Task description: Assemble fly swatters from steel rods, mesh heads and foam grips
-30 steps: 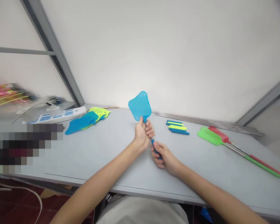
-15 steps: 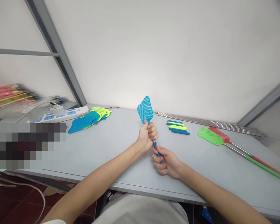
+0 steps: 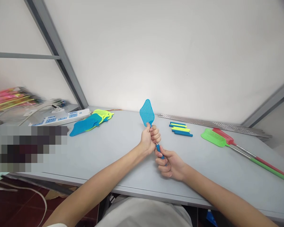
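Note:
A blue fly swatter point(image 3: 147, 113) stands tilted over the middle of the table, its perforated head up. My left hand point(image 3: 150, 138) is closed around it just below the head, covering most of the metal rod. Below that, my right hand point(image 3: 168, 162) grips the blue handle sleeve point(image 3: 159, 149), whose lower part is partly hidden by the fingers. To the right lie several blue and yellow handle sleeves point(image 3: 180, 129) in a row. Blue and yellow swatter heads point(image 3: 91, 122) are piled on the left.
A bundle of thin metal rods point(image 3: 210, 124) lies along the wall. Green point(image 3: 214, 137) and red point(image 3: 223, 135) fly swatters rest at the right of the grey table point(image 3: 123, 186). A white power strip point(image 3: 63, 118) with cables and bagged colourful items point(image 3: 14, 96) are at the left.
Both hands keep their grip on the swatter, in nearly the same place. The right hand's fingers have shifted slightly on the sleeve, and the whole view has moved a little.

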Demonstrator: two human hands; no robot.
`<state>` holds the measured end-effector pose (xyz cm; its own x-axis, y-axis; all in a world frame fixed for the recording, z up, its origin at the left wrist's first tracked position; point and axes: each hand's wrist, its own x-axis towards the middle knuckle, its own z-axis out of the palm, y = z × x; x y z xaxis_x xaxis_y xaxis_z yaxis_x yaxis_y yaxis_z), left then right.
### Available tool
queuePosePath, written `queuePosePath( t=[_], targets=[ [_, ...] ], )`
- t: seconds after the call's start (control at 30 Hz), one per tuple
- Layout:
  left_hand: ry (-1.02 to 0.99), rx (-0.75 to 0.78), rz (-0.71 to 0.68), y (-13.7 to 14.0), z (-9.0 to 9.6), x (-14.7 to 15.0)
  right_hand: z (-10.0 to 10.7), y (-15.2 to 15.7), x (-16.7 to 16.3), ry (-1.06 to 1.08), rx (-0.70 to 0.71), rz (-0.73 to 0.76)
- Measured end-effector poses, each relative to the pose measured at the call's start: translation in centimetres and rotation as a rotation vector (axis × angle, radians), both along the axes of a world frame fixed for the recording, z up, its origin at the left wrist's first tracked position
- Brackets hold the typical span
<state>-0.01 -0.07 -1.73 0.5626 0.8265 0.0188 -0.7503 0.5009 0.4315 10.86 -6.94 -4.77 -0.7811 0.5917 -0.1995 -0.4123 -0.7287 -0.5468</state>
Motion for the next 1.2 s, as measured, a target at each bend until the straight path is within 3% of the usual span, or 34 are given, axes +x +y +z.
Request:
queuePosePath(
  t=[0.33,0.57,0.73,1.0,1.2],
  targets=[
    [0.032,-0.009,0.053,-0.1,0.1,0.2,-0.1,0.4,0.2,-0.051,-0.018,-0.003],
    [0.059,0.135,0.142,-0.3,0.6,0.4,0.3,1.0,0.7,-0.026,0.011,0.023],
    [0.098,0.192,0.207,-0.4,0.8,0.5,0.8,1.2,0.8,-0.111,0.078,-0.007],
    [0.174,0.172,0.287,-0.5,1.1,0.5,1.0,1.1,0.5,-0.376,0.299,-0.137],
    [0.180,0.098,0.315,-0.5,1.0,0.6,1.0,1.3,0.6,-0.438,0.288,-0.142]
  ],
)
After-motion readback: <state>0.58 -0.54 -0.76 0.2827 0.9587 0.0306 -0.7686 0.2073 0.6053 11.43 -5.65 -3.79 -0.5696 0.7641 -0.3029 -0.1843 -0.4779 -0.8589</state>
